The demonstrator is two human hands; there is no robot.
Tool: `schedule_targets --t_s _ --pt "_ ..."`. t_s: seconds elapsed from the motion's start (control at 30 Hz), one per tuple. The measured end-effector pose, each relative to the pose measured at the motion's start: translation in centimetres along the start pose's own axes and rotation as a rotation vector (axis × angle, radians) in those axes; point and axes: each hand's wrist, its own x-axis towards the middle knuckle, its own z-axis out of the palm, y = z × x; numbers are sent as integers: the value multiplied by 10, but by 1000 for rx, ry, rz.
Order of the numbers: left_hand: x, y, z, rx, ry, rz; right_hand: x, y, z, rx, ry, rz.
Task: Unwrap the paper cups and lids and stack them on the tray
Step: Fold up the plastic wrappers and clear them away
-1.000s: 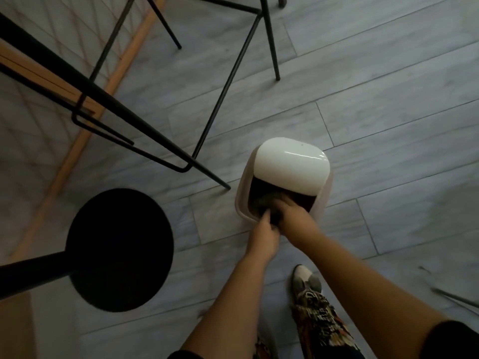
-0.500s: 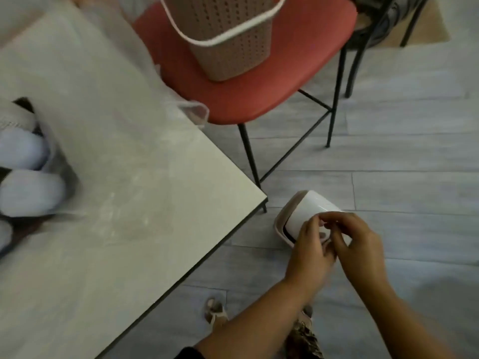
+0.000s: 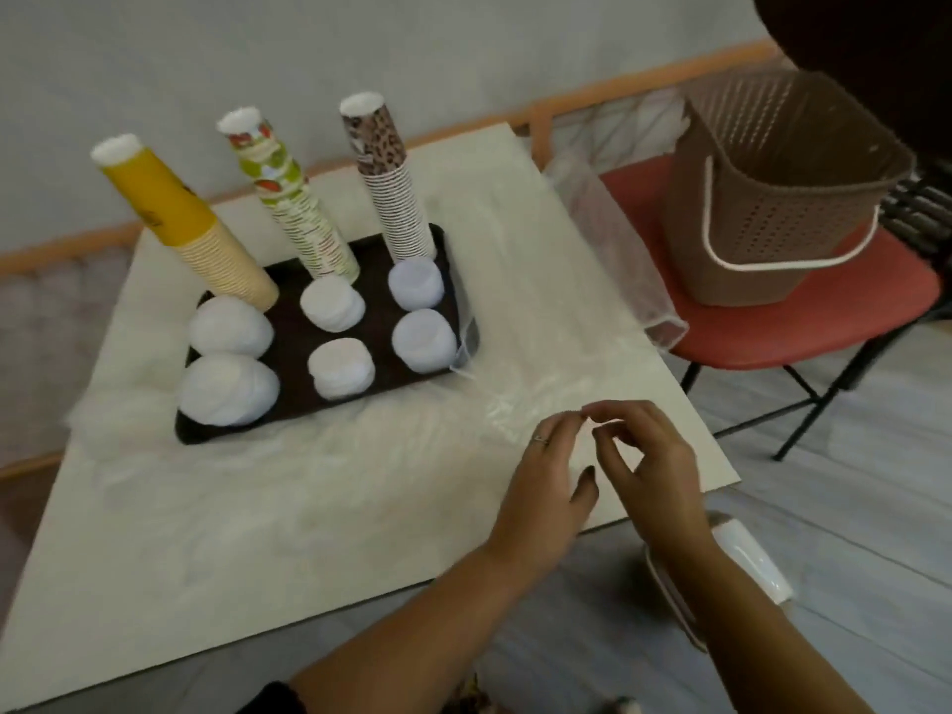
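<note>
From the head view, a pale table [image 3: 309, 533] stands on grey plank floor [image 3: 850, 481] beside a plain wall. On the table a dark tray [image 3: 381, 347] carries three tall cup stacks [image 3: 299, 198] and six white lid piles [image 3: 335, 306]. A red chair [image 3: 803, 322] holds a brown basket [image 3: 772, 198]. Cup print is too blurred to read. The left hand [image 3: 546, 487] and right hand [image 3: 654, 471] hover with fingers loosely curled, seemingly grasping nothing.

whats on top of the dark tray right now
Three tall cup stacks stand along the back of the tray: yellow, fruit-print and leopard-print. Six piles of white lids sit in front. The stacks cover the tray surface beneath them.
</note>
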Motion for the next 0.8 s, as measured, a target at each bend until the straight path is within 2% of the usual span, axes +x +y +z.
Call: schedule_targets --t_s 0.17,0.27,0.4,0.5,0.63,0.8 --pt "-12 -60 -80 179 232 -36 15 -30 74 -21 -245 -65" --pt "-18 -102 -120 305 288 -114 18 -39 116 -79 -365 -64" --pt "-26 -147 -158 627 77 -274 22 -44 162 -276 -475 -118" --pt "-30 -166 -178 791 -83 -359 26 -47 185 -458 -574 -51" --pt "-33 -186 -197 809 -104 -317 27 -45 201 -573 -642 8" --pt "-27 -201 -219 640 92 -215 30 -43 204 -558 -610 46"
